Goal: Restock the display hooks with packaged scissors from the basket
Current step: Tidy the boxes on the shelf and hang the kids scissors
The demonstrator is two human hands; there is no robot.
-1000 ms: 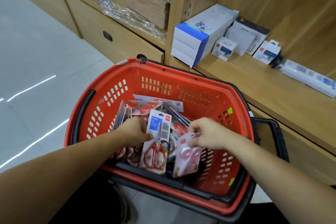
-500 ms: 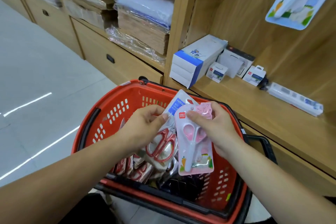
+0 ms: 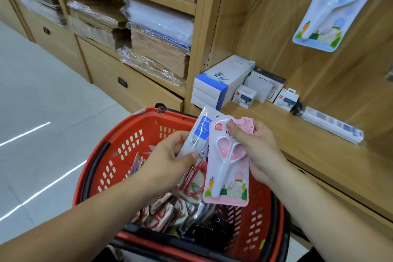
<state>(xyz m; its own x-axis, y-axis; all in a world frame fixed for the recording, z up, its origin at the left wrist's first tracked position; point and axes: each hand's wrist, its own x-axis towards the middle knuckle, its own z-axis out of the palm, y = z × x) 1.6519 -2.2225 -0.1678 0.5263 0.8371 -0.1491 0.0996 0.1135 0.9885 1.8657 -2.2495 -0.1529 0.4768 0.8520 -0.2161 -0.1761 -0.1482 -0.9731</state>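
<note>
A: What lies at the left?

B: Open floor point(image 3: 42, 102); then the red basket point(image 3: 127, 140), with more packaged scissors point(image 3: 161, 215) heaped in its bottom.

A: And the hands?

B: Both are above the basket; the left hand point(image 3: 170, 161) pinches a blue-and-white pack of red-handled scissors point(image 3: 202, 132), thumb on its front; the pink pack point(image 3: 227, 168) overlaps that pack's right edge; the right hand point(image 3: 255, 151) grips it, thumb pressed on the upper card, fingers behind.

A: How should the hanging go?

B: One pack at a time, I judge; part the two first so the edges do not catch; slide the right thumb lower, since it sits near the hang hole and the hole must stay free.

A: Is there room to move?

B: The wooden ledge point(image 3: 319, 155) runs just beside the basket's right rim, with boxes point(image 3: 221, 81) at its back; the panel above looks bare up to the blue pack point(image 3: 331, 6) hanging at top right; its hook is out of view; lifting straight up before going right should clear the ledge edge.
</note>
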